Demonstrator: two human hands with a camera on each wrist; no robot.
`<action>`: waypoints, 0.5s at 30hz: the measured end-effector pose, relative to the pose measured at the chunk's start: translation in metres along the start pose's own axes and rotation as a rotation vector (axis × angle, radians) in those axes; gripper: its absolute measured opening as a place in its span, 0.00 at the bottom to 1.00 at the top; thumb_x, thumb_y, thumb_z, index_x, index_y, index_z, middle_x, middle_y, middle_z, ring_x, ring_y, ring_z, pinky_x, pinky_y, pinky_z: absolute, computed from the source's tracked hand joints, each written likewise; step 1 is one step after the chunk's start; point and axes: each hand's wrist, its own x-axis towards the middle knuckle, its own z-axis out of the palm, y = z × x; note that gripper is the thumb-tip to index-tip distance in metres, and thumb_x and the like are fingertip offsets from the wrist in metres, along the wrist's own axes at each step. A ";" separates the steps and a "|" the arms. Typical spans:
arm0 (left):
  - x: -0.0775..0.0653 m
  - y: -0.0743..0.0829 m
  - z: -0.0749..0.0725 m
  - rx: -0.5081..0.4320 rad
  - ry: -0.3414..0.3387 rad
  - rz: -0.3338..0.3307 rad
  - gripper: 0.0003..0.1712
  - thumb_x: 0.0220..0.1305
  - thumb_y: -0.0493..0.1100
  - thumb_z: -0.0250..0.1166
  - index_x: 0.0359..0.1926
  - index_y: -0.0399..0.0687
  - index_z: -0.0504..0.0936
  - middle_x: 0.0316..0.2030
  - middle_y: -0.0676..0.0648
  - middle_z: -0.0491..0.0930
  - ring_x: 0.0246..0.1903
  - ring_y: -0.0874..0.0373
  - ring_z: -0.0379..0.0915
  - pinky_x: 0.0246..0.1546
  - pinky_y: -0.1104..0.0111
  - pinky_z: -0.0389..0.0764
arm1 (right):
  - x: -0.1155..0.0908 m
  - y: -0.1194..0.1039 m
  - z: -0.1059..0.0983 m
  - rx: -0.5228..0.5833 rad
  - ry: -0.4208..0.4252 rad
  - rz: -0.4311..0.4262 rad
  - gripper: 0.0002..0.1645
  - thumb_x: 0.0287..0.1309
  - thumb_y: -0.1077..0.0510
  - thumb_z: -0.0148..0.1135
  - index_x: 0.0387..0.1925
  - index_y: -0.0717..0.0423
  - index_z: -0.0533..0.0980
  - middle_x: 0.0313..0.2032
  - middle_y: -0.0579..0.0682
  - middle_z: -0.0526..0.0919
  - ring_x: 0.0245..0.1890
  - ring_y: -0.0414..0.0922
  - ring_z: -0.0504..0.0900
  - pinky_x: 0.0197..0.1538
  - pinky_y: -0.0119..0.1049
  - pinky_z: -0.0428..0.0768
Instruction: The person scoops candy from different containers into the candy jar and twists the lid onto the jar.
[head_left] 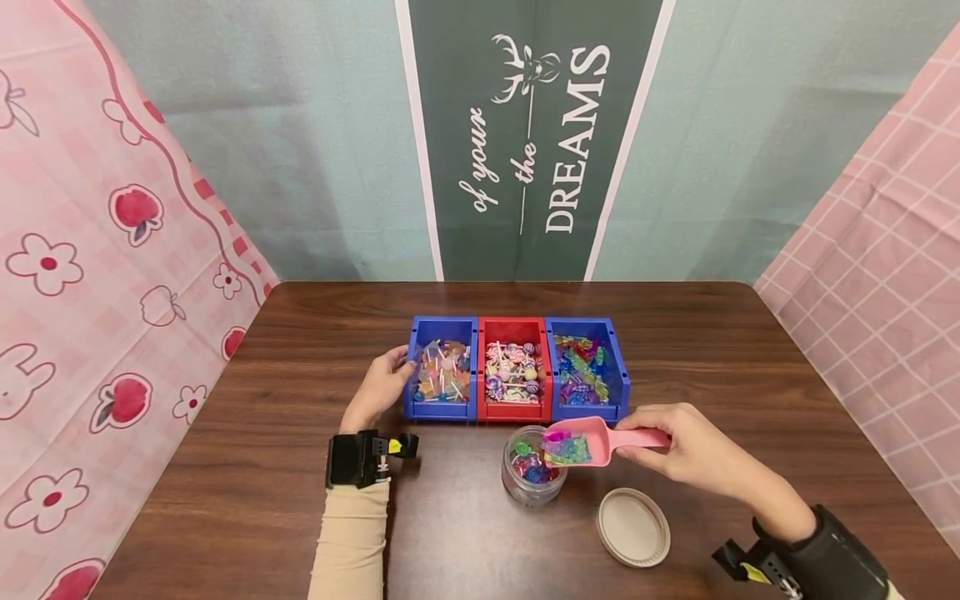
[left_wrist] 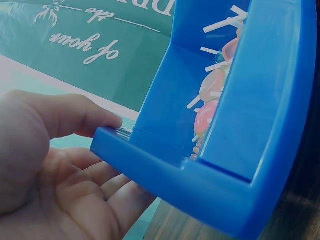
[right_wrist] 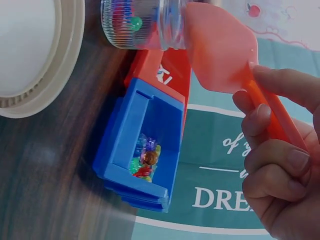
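Right hand (head_left: pixel 681 446) grips a pink scoop (head_left: pixel 599 442) over the jar (head_left: pixel 529 490); left hand (head_left: pixel 380 387), at the jar's ten o'clock, grips a blue bin (head_left: pixel 441 411).

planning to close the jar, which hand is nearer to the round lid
Right. The right hand, holding the pink scoop, is beyond and to the right of the round lid. The left hand is farther off, at the left side of the left blue bin.

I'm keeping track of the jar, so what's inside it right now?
Green, red and blue pieces show inside the jar. In the head view, the scoop, carrying more pieces, covers the right part of the jar's mouth, hiding what lies beneath; any buried deeper can't be seen either.
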 end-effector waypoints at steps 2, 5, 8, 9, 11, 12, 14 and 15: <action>0.000 0.000 0.000 -0.004 0.001 0.005 0.28 0.70 0.35 0.46 0.66 0.24 0.56 0.62 0.26 0.65 0.58 0.40 0.65 0.62 0.47 0.67 | 0.002 -0.001 -0.001 -0.008 -0.002 -0.004 0.13 0.34 0.63 0.75 0.28 0.51 0.82 0.23 0.40 0.83 0.21 0.30 0.69 0.19 0.24 0.72; 0.001 0.000 0.000 -0.006 0.006 0.006 0.27 0.70 0.35 0.46 0.66 0.24 0.56 0.62 0.26 0.65 0.58 0.40 0.65 0.62 0.47 0.67 | 0.004 -0.004 -0.003 -0.024 -0.005 -0.011 0.13 0.35 0.63 0.75 0.28 0.51 0.82 0.23 0.40 0.83 0.21 0.29 0.69 0.19 0.23 0.72; 0.002 -0.001 0.000 0.001 0.008 0.003 0.27 0.70 0.35 0.46 0.66 0.24 0.57 0.62 0.26 0.65 0.58 0.40 0.65 0.62 0.47 0.67 | 0.006 -0.008 -0.005 -0.046 -0.010 -0.023 0.12 0.35 0.63 0.75 0.28 0.51 0.82 0.23 0.40 0.84 0.21 0.29 0.69 0.19 0.22 0.71; 0.002 -0.001 0.000 0.002 0.010 0.002 0.27 0.70 0.35 0.46 0.66 0.24 0.57 0.62 0.26 0.65 0.59 0.40 0.65 0.63 0.47 0.67 | 0.007 -0.009 -0.006 -0.051 -0.015 -0.026 0.12 0.36 0.62 0.75 0.28 0.51 0.82 0.23 0.40 0.84 0.21 0.29 0.68 0.19 0.22 0.71; 0.002 -0.002 0.000 0.001 0.009 0.006 0.27 0.69 0.34 0.47 0.65 0.23 0.57 0.62 0.26 0.65 0.59 0.39 0.65 0.63 0.47 0.66 | 0.008 -0.011 -0.007 -0.052 -0.031 -0.027 0.12 0.37 0.62 0.75 0.28 0.51 0.82 0.23 0.41 0.84 0.21 0.29 0.68 0.19 0.22 0.71; 0.002 -0.002 0.000 0.000 0.009 0.009 0.27 0.69 0.34 0.47 0.65 0.23 0.57 0.62 0.26 0.65 0.59 0.39 0.64 0.63 0.47 0.66 | 0.008 -0.012 -0.008 -0.054 -0.039 -0.027 0.12 0.37 0.62 0.74 0.28 0.51 0.82 0.24 0.41 0.84 0.21 0.29 0.68 0.19 0.22 0.71; 0.003 -0.003 0.001 -0.004 0.009 0.010 0.27 0.69 0.34 0.47 0.65 0.23 0.57 0.62 0.26 0.65 0.59 0.39 0.64 0.63 0.47 0.66 | 0.009 -0.013 -0.009 -0.051 -0.055 -0.024 0.11 0.38 0.61 0.74 0.29 0.51 0.82 0.24 0.42 0.84 0.21 0.29 0.68 0.19 0.23 0.71; 0.003 -0.003 0.001 -0.005 0.008 0.011 0.27 0.69 0.34 0.47 0.65 0.23 0.57 0.62 0.26 0.65 0.59 0.39 0.64 0.63 0.47 0.66 | 0.009 -0.014 -0.009 -0.048 -0.061 -0.021 0.11 0.39 0.61 0.74 0.29 0.51 0.82 0.24 0.42 0.84 0.21 0.30 0.68 0.19 0.23 0.71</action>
